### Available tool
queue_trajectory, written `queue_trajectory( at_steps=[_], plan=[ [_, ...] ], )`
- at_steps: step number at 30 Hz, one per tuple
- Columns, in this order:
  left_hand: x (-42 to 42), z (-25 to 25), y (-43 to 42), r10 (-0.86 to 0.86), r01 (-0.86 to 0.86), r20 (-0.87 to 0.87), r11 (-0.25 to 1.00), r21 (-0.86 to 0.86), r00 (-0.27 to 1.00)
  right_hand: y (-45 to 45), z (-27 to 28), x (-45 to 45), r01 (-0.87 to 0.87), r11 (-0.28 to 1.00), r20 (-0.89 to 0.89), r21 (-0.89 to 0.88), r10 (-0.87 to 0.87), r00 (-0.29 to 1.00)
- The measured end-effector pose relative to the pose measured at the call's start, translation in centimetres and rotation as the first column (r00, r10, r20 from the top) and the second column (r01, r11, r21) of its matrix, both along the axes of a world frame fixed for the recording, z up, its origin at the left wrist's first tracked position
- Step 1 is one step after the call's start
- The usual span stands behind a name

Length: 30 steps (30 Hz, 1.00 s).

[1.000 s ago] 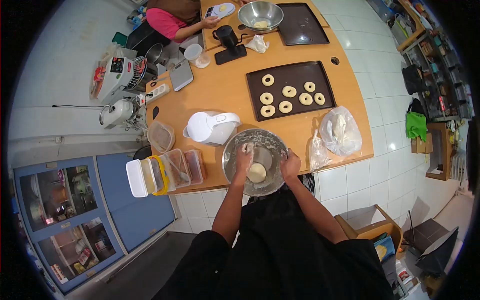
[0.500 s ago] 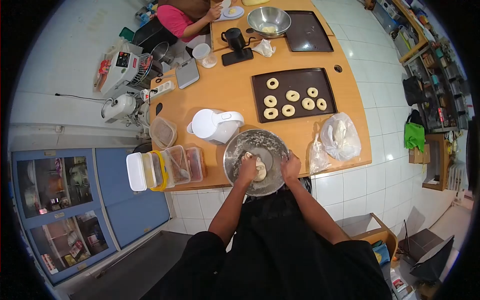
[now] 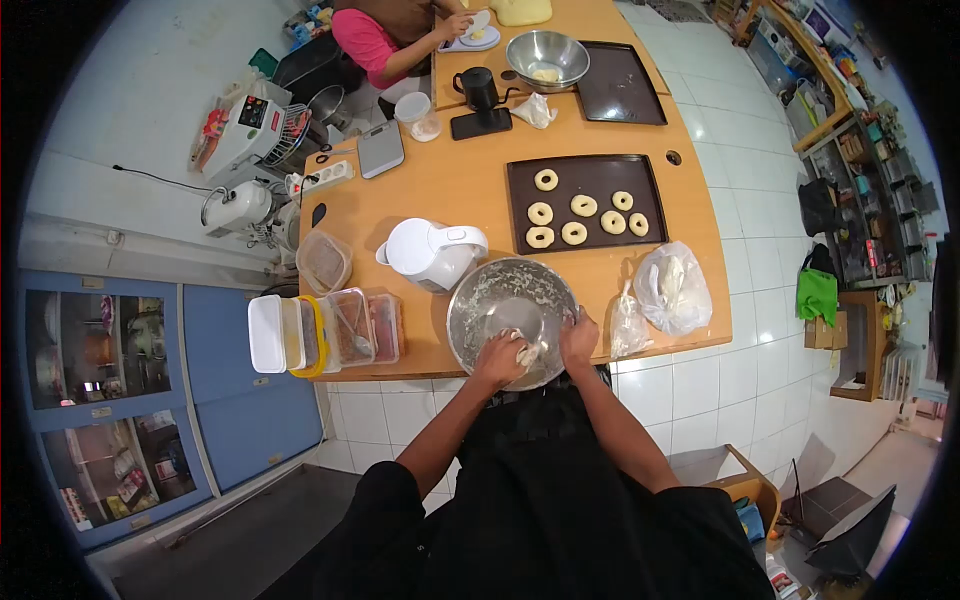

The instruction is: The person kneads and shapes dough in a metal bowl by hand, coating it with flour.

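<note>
A steel mixing bowl (image 3: pixel 478 308) stands at the table's near edge, its inner wall smeared with sticky dough. Inside it, my left hand (image 3: pixel 501 358) is closed on a lump of dough (image 3: pixel 530 354), low against the near side of the bowl. Part of the lump is hidden under the fingers. My right hand (image 3: pixel 579 338) grips the bowl's right rim. Just behind the bowl is a white electric kettle (image 3: pixel 428 252).
A dark baking tray (image 3: pixel 590 170) holds several dough rings. Plastic bags (image 3: pixel 674 288) lie at right, stacked plastic containers (image 3: pixel 345 330) at left. Farther back are a kitchen scale (image 3: pixel 381 150), a black gooseneck kettle (image 3: pixel 478 88), another steel bowl (image 3: pixel 548 58) and a person in pink sleeves (image 3: pixel 365 45).
My left hand has moved down toward the near side of the bowl, pressing the dough there. My right hand stays on the rim. The view has shifted slightly.
</note>
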State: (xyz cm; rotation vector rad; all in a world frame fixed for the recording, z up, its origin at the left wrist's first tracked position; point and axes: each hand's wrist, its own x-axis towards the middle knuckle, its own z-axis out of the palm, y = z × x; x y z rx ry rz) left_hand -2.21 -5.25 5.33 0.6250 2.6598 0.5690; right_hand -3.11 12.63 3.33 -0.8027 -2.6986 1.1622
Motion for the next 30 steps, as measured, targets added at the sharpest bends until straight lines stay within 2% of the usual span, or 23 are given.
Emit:
queue_trajectory(
  at_steps=[1, 4, 7, 10, 13, 19, 23, 26, 30],
  plan=[
    [-0.3, -0.3, 0.0, 0.025, -0.023, 0.043, 0.999, -0.036, 0.999, 0.0, -0.2, 0.0, -0.001, 1.0, -0.018, -0.006, 0.001, 1.0],
    [-0.9, -0.1, 0.6, 0.141, -0.142, 0.075, 0.99, 0.004, 0.987, 0.2, -0.8, 0.1, -0.005, 1.0, -0.019, 0.005, 0.005, 1.0],
    [-1.8, 1.1, 1.6, 0.199, -0.191, 0.249, 0.98, -0.055, 0.948, 0.0, -0.5, 0.0, -0.013, 1.0, -0.004, 0.004, 0.013, 1.0],
    [-1.4, 0.6, 2.3, 0.294, -0.278, 0.142, 0.953, -0.121, 0.945, -0.2, -0.1, 0.1, -0.021, 1.0, -0.012, 0.008, 0.021, 1.0],
    [-1.3, -1.7, 2.1, 0.317, -0.301, 0.118, 0.944, -0.139, 0.941, -0.3, -0.5, 0.1, -0.018, 1.0, -0.013, 0.002, 0.018, 1.0],
    [-0.4, -2.8, 2.3, 0.252, -0.247, 0.033, 0.962, -0.112, 0.967, -0.6, 0.2, -0.2, -0.014, 1.0, -0.047, -0.021, 0.013, 0.999],
    [-1.2, -2.8, 2.7, 0.274, -0.259, 0.071, 0.951, -0.17, 0.959, -0.7, -0.6, -0.4, -0.013, 1.0, -0.048, 0.001, 0.013, 0.999],
    [-1.7, -3.6, 2.9, 0.266, -0.258, 0.038, 0.954, -0.155, 0.963, -0.6, 0.4, -0.5, -0.026, 0.997, -0.055, -0.079, 0.021, 0.998],
    [-2.4, -4.8, 3.5, 0.249, -0.243, 0.021, 0.959, -0.146, 0.968, -0.7, 1.1, -1.0, -0.022, 0.994, -0.029, -0.103, 0.019, 0.999]
  ],
)
